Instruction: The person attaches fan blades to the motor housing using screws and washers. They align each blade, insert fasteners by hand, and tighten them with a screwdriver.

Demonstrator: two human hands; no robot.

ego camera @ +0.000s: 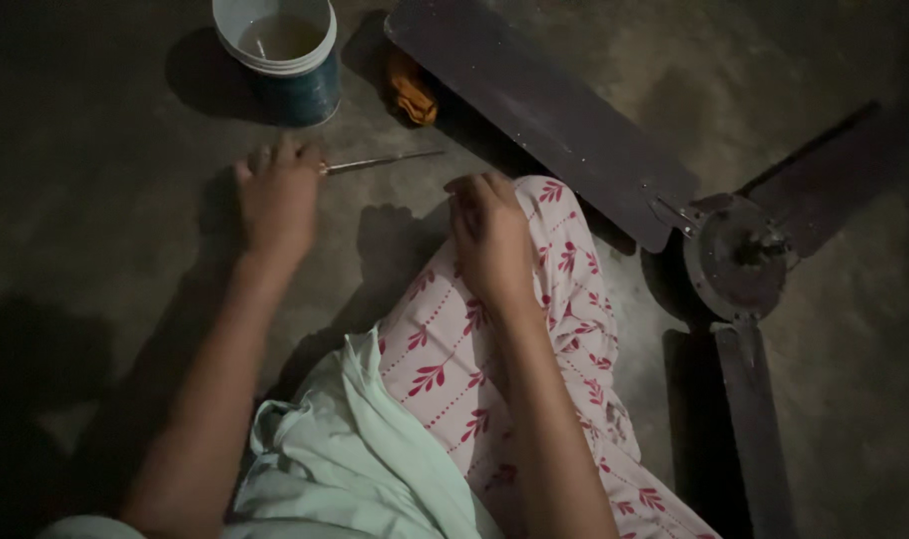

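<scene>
Left hand [278,198] closed around the handle of a thin metal screwdriver [380,161], shaft pointing right, low over the grey concrete floor [95,200]. Right hand [491,235] curled loosely on the knee, grip unclear. Dismounted dark ceiling fan [739,255] lies right; white-rimmed blue tub [280,55] far, within reach.

Both arms reach forward; left hand [278,197] knuckles-up in a closed grip, right hand [491,238] loosely curled.
</scene>
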